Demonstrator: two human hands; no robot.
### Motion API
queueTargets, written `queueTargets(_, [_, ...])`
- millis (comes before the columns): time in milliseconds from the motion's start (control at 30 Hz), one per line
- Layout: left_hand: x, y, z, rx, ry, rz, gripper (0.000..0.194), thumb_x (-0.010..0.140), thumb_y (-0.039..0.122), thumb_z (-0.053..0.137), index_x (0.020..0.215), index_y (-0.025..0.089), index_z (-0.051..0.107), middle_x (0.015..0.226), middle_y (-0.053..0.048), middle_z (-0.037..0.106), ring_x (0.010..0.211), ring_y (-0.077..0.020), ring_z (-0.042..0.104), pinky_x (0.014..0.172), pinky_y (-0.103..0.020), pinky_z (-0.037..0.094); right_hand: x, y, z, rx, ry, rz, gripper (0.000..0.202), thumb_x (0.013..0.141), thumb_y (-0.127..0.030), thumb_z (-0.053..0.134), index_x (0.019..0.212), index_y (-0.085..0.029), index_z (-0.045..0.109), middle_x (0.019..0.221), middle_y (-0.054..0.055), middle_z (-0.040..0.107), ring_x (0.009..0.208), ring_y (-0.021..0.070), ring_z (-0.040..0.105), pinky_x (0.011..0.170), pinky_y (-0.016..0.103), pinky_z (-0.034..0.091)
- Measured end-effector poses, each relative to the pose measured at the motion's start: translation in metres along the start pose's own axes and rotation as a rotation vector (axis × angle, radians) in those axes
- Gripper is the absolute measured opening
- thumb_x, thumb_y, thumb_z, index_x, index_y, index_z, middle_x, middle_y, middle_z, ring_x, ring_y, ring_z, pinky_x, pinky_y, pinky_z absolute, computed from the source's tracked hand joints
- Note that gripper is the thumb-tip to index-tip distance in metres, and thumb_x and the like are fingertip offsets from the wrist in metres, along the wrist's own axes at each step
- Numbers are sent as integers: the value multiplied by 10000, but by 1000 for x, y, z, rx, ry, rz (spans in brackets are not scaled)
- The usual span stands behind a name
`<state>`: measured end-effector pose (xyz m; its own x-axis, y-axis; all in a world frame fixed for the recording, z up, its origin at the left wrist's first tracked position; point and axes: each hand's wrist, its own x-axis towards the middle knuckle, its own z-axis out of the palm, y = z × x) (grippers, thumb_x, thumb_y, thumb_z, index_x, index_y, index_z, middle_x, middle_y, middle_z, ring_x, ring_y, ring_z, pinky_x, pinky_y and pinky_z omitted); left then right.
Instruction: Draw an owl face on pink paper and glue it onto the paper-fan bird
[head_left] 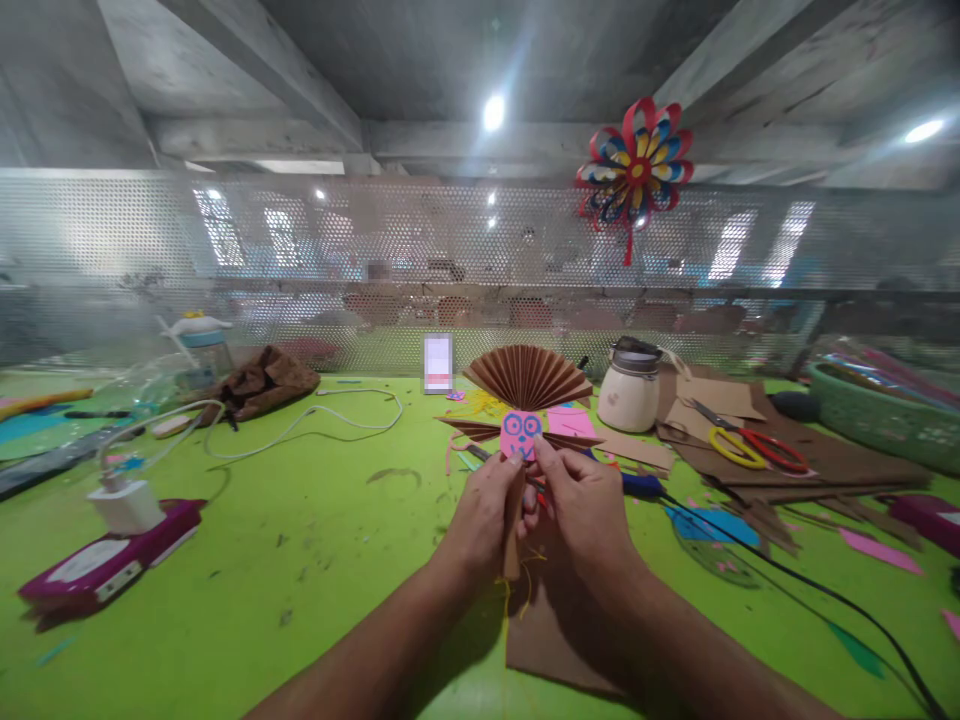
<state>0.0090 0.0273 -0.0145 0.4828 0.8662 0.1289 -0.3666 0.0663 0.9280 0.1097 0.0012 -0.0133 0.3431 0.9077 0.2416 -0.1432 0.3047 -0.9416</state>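
A pink paper face (pixel 520 436) with blue drawn eyes is held upright at the centre, at the head of a pleated brown paper figure. Behind it spreads a brown paper fan (pixel 527 377), with narrow folded wings to either side. My left hand (pixel 484 505) pinches the lower left edge of the face, and a folded brown strip (pixel 512 525) hangs by its fingers. The thumb and fingers of my right hand (pixel 581 500) close on the face's lower right edge. A blue-handled tool (pixel 641 486) with a black cord lies beyond my right hand.
Yellow scissors (pixel 736 448) and red scissors (pixel 776 451) lie on brown paper at right, near a cream jug (pixel 628 390) and green basket (pixel 885 410). A purple power strip (pixel 112 560) with a white charger sits left. A phone (pixel 438 363) stands at the back; brown card (pixel 559 640) lies below my hands.
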Motion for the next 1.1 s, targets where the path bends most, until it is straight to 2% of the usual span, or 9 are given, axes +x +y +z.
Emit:
queueTargets(167, [1, 1, 0, -16, 50, 4, 324, 832, 487, 585, 831, 169, 524, 569, 41, 515, 472, -84, 459, 451, -168, 374, -5, -6, 4, 118, -13, 32, 344, 740, -524, 704, 709, -188, 641, 475, -29, 600, 353, 140, 517, 333, 264, 410])
queueTargets(433, [2, 0, 0, -24, 42, 15, 282, 860, 451, 551, 856, 172, 510, 579, 38, 513, 477, -90, 456, 445, -174, 366, -5, -4, 1, 201, -72, 75, 275, 756, -430, 722, 824, -176, 642, 480, -51, 585, 359, 128, 534, 368, 252, 449])
queueTargets(833, [2, -4, 1, -3, 60, -18, 342, 850, 511, 531, 812, 171, 532, 587, 22, 532, 477, -107, 487, 445, -197, 384, 0, -3, -1, 97, -34, 5, 300, 754, -427, 708, 834, -146, 642, 436, -47, 575, 318, 119, 513, 317, 233, 447])
queueTargets(1100, [2, -3, 1, 18, 102, -34, 408, 860, 553, 513, 756, 159, 541, 572, 15, 527, 476, -100, 490, 434, -186, 374, -2, -1, 0, 73, -16, 13, 283, 770, -424, 693, 825, -149, 655, 443, -46, 583, 317, 117, 527, 317, 224, 461])
